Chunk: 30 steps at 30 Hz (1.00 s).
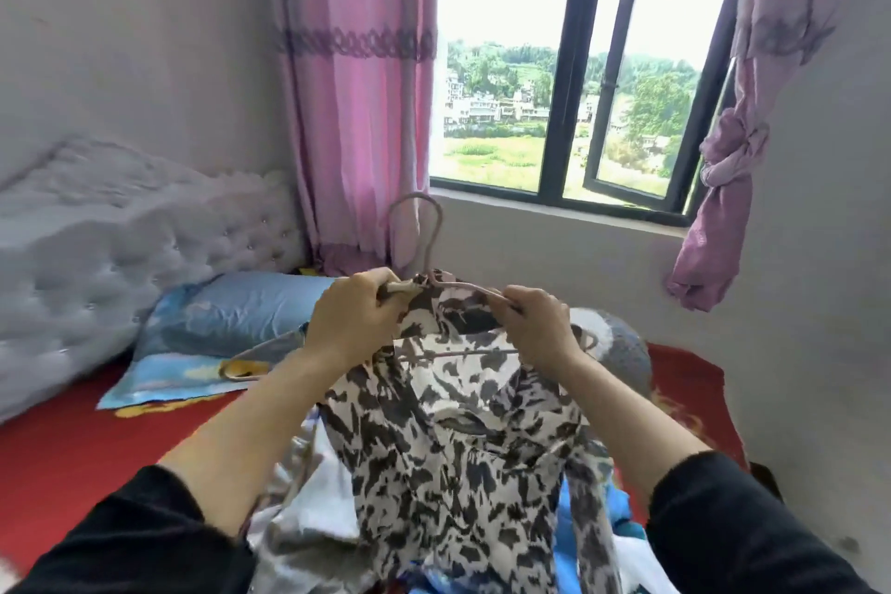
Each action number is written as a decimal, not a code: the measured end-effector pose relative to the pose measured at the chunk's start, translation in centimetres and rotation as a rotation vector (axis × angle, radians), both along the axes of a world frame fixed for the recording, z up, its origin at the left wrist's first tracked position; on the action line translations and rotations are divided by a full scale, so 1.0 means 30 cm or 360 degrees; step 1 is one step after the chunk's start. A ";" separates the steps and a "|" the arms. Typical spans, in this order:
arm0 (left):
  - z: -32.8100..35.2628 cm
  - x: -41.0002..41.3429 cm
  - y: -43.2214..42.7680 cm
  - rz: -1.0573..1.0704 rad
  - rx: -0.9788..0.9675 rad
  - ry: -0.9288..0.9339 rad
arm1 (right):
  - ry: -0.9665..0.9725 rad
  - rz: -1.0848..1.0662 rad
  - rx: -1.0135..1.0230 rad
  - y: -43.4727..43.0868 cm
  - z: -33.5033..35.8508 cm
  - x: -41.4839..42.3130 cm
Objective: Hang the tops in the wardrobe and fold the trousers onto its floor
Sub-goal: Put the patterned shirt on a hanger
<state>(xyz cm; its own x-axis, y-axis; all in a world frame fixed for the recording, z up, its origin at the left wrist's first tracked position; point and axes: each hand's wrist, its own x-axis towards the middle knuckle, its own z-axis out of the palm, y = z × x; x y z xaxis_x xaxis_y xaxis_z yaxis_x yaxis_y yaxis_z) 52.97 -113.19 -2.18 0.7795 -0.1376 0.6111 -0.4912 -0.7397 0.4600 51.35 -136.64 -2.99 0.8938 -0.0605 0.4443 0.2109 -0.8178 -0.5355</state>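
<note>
Top going onto a hanger
Left hand (354,318) and right hand (537,326) each grip the hanger (431,251) and patterned top (458,449) above the bed (72,449).

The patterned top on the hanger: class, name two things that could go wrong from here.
1. Both hands, left and right, grip the hanger by its shoulders, and the patterned top looks bunched at the neck, so it may sit unevenly and slide off.
2. Its long hem trails into the pile of clothes below, so lifting may snag or drag other garments.
</note>
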 end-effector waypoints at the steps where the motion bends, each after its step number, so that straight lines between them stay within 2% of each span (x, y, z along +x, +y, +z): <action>1: 0.023 -0.023 0.047 0.0028 -0.0039 0.0014 | -0.0029 0.0025 0.0037 0.036 0.021 0.010; 8: 0.022 -0.256 0.402 0.0262 -0.0204 0.0168 | -0.0145 0.0131 0.0158 0.263 0.118 0.024; 13: -0.078 -0.559 0.644 0.0575 -0.0311 0.0182 | -0.0079 0.0478 0.0172 0.551 0.149 -0.069; 19: -0.087 -0.861 0.952 0.0947 -0.0473 0.0206 | -0.0101 0.0776 0.0149 0.923 0.176 -0.202; 22: -0.068 -0.983 1.091 0.1054 -0.0585 0.0133 | -0.0188 0.0865 0.0001 1.113 0.196 -0.271; 24: -0.064 -1.060 1.200 0.1110 -0.0637 0.0117 | -0.0384 0.0945 -0.0167 1.262 0.203 -0.324; 27: -0.072 -1.176 1.382 0.1156 -0.0669 0.0148 | -0.0712 0.1242 -0.0320 1.528 0.202 -0.448; 30: -0.086 -1.324 1.571 0.1227 -0.0680 0.0140 | -0.0749 0.1400 -0.0582 1.789 0.181 -0.583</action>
<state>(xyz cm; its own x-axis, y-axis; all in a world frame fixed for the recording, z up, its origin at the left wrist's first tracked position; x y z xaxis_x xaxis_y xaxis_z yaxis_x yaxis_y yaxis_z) 13.26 -66.07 -4.77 0.6075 0.6720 0.4235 0.1234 -0.6066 0.7854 33.87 -82.98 2.44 0.2914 0.7307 0.6174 0.9284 -0.3717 0.0017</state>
